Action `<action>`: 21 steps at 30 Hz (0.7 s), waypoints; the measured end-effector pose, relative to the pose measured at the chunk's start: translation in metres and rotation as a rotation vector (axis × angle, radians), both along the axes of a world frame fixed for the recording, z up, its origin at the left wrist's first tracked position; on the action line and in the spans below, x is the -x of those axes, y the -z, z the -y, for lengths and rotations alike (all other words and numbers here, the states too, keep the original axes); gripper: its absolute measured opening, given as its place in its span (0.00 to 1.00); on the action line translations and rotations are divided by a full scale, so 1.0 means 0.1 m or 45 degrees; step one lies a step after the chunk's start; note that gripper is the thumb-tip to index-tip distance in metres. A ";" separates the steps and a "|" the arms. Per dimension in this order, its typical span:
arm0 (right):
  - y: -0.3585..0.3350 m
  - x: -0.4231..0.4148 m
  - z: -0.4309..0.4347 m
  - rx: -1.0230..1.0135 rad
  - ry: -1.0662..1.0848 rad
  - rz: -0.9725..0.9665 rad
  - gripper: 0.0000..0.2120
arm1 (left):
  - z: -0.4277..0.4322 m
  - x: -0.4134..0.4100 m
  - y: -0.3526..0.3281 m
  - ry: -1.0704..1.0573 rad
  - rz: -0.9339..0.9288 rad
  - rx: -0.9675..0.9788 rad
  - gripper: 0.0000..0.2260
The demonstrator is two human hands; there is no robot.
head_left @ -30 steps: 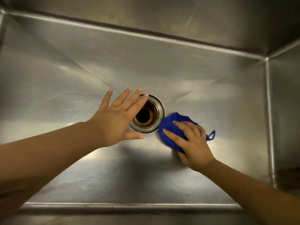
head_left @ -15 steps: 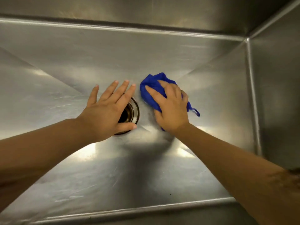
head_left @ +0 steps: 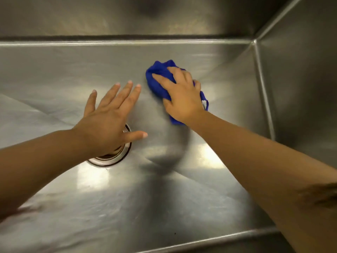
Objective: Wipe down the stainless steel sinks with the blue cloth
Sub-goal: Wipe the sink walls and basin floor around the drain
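I look down into a stainless steel sink (head_left: 228, 84). My right hand (head_left: 180, 97) grips a bunched blue cloth (head_left: 158, 75) and presses it on the sink floor, beyond and to the right of the drain, towards the back wall. A loop of the cloth hangs out at the hand's right side. My left hand (head_left: 109, 121) is spread flat with straight fingers over the round metal drain (head_left: 116, 157), hiding most of it. It holds nothing.
The sink's back wall (head_left: 127, 17) rises beyond the cloth and the right wall (head_left: 300, 88) stands close to the right. The front rim (head_left: 209, 241) runs along the bottom. A small dark speck (head_left: 175, 233) lies on the floor near the front.
My right hand has slid the cloth from beside the drain's right edge to beyond it, towards the back wall. My left hand stayed spread over the drain and now covers more of it.
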State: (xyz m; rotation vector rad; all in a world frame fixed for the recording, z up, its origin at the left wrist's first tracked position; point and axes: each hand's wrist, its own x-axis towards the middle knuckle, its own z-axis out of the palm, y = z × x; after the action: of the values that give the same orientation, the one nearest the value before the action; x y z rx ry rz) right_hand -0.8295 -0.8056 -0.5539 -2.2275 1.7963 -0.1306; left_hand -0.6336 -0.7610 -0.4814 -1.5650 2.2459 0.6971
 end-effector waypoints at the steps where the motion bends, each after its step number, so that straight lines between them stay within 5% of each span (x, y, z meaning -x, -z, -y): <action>1: 0.02 0.04 -0.15 0.049 -0.003 0.007 0.29 | 0.01 0.03 0.00 -0.005 -0.012 -0.005 0.43; 5: 0.13 0.42 -1.17 0.086 -0.244 0.087 0.30 | 0.03 0.16 -0.01 0.010 -0.047 -0.004 0.42; 9: 0.14 0.74 -0.99 0.087 -0.474 0.070 0.28 | 0.08 0.28 -0.02 0.076 -0.047 -0.049 0.42; 15: 0.01 0.64 0.04 -0.007 0.102 -0.065 0.28 | 0.14 0.42 0.02 0.062 -0.053 -0.041 0.45; 21: 0.11 0.80 -1.06 0.116 0.177 0.081 0.29 | 0.08 0.57 0.00 0.103 -0.091 -0.043 0.45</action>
State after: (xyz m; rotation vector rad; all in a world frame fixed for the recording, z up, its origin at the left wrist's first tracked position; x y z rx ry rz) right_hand -0.9095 -0.6993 -0.5651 -2.1310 1.9459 -0.3143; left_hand -0.6905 -0.7694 -0.4816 -1.4463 2.3217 0.7755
